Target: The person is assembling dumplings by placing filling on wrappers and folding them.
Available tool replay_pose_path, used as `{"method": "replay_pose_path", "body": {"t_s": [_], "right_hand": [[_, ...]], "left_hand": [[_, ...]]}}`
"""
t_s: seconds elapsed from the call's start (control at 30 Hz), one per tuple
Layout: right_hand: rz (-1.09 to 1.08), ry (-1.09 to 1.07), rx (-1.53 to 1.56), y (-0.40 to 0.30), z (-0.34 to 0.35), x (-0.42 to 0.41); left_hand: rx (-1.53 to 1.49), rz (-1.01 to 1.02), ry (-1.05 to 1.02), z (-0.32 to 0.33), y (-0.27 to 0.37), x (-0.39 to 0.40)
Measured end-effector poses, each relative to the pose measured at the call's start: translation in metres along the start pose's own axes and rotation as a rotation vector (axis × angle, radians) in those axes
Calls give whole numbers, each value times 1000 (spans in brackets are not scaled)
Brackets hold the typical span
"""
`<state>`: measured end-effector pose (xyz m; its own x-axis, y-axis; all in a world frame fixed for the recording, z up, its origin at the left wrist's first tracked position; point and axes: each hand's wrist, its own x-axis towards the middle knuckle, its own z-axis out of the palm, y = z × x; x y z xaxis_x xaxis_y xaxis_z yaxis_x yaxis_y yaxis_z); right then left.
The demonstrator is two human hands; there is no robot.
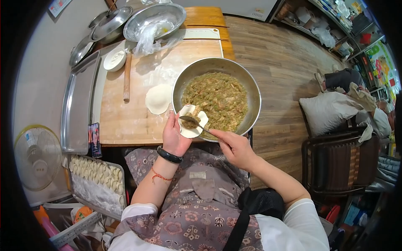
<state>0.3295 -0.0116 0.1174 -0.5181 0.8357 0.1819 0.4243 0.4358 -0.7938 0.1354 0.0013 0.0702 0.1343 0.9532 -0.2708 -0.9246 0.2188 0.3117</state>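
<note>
My left hand [176, 133] cups a round dough wrapper [188, 132] at the near left rim of a metal bowl [256, 103]. With my right hand [234, 147] I grip the handle of a metal spoon [204, 129]; its bowl rests on brown-green filling in the wrapper. Minced filling [218, 97] covers the bottom of the metal bowl. Left of that bowl, another flat dough wrapper [158, 99] lies on the floured wooden board [116, 125]. A wooden rolling pin [127, 77] lies farther left, beside a white bowl of flour [114, 59].
A long metal tray [78, 106] and a phone [95, 139] lie along the board's left side. Below them is a tray of dumplings [97, 185]. A steel basin with plastic [154, 22] stands at the back. At right, a person [345, 81] sits beyond a chair [340, 161].
</note>
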Motion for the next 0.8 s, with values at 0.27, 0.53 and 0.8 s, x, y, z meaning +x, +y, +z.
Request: {"method": "replay_pose_path", "body": {"t_s": [0.27, 0.53, 0.8], "right_hand": [[55, 75, -133, 11, -2, -4], [67, 214, -168, 23, -8, -6], [131, -2, -583, 41, -12, -11]], "left_hand": [[48, -7, -18, 1, -1, 3], [97, 2, 6, -3, 0, 7], [72, -36, -7, 6, 3, 3]]}}
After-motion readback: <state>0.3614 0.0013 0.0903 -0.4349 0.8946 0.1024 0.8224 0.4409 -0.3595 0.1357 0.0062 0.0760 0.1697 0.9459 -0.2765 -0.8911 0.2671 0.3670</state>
